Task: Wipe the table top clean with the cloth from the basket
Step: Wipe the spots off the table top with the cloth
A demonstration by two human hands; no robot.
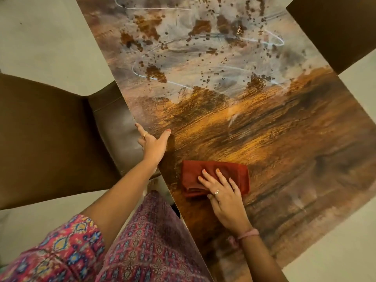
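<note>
A folded red cloth (203, 176) lies flat on the wooden table top (284, 139) near its front left edge. My right hand (223, 196) presses down on the cloth with fingers spread over its near right part. My left hand (152, 143) rests on the table's left edge, thumb on top and fingers over the side, holding nothing. The far half of the table carries a whitish dusty film with brown blotches and specks (201, 27). The near half shows bare glossy wood with streaks. No basket is in view.
A brown upholstered chair (50, 139) stands close against the table's left side. Another dark brown chair (335, 27) is at the far right corner. Pale floor (40, 37) surrounds the table. My patterned clothing fills the bottom left.
</note>
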